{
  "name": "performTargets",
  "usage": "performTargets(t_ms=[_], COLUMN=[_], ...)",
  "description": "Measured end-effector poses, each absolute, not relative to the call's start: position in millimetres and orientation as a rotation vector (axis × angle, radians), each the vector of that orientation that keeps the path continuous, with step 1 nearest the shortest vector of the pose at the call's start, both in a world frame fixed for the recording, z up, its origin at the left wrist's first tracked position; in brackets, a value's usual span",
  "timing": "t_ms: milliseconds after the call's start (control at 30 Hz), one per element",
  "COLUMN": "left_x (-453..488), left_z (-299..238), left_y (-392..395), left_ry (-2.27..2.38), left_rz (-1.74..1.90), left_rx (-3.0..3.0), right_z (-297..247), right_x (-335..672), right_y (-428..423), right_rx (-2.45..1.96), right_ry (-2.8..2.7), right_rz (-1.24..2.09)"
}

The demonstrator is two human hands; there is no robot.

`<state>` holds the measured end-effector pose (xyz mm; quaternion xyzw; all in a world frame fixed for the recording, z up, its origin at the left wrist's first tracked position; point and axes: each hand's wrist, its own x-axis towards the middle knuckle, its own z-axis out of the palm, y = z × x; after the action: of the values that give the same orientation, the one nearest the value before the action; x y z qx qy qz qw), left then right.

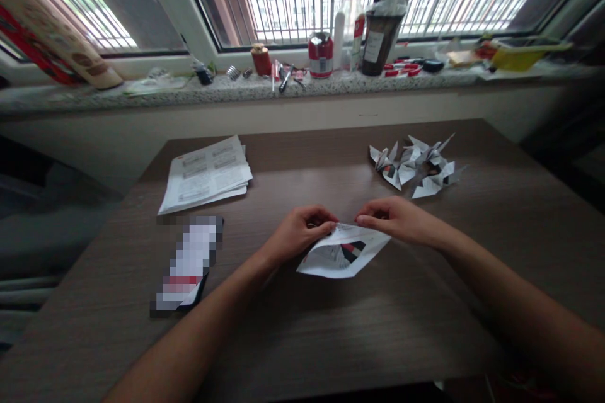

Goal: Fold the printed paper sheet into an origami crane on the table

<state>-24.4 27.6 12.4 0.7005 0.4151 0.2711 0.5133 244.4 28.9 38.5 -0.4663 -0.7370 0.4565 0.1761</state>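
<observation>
A printed sheet of paper (pixel 340 255), white with a dark and red picture, is held up over the brown table, partly folded. My left hand (pixel 307 227) pinches its upper left edge between thumb and fingers. At the upper right edge, my right hand (pixel 394 217) grips the same paper, thumb and fingers closed. The fingertips of both hands are close together along the far edge. Beyond my right hand lie several folded paper cranes (pixel 416 164) made from similar printed paper.
On the table (pixel 283 340), a stack of printed sheets (pixel 208 173) lies at the back left, with a blurred-out phone (pixel 191 261) in front of it. The stone windowsill (pixel 179 96) carries a red can (pixel 321 55), a dark cup (pixel 378 41), a bottle and a yellow container (pixel 515 56).
</observation>
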Motion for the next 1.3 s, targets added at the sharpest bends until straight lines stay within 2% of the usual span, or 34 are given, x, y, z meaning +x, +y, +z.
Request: performTargets(t_ms=[267, 867, 967, 1300], left_x=[-20, -39, -42, -39], left_z=[9, 22, 28, 19], left_y=[25, 39, 38, 31], left_ry=[0.918, 0.946, 0.936, 1.0], left_rz=[0.646, 0.701, 0.649, 0.817], left_rx=[1.623, 1.661, 1.708, 1.637], right_z=[34, 3, -1, -3], right_x=[221, 238, 241, 237], right_y=[34, 29, 28, 21], right_rx=[-1.213, -1.454, -1.449, -1.335], right_ry=[-2.261, -1.781, -1.734, -1.703], right_rz=[1.395, 1.321, 1.306, 1.415])
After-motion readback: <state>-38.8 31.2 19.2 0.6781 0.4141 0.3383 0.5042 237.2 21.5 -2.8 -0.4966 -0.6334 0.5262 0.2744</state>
